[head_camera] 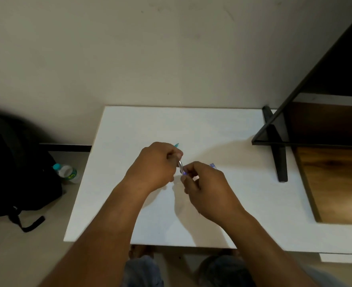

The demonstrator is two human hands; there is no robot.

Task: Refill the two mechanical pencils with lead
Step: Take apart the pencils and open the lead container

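My left hand (156,164) is closed around a mechanical pencil (180,165) over the middle of the white table (222,129). Its teal tip (176,145) pokes out beyond my knuckles, and its silvery rear end points down toward my right hand. My right hand (208,189) pinches a small purple piece (185,173) right at that rear end. A pale purple object (212,165), perhaps a lead case, shows just behind my right fingers. A thin dark tip (199,213) sticks out under my right palm. Whether a second pencil is there, I cannot tell.
A black backpack (16,172) lies on the floor to the left, with a plastic bottle (66,171) beside it. A black metal frame (278,146) stands on the table's right side, next to a wooden shelf (336,179). My knees (222,270) are below the table's front edge.
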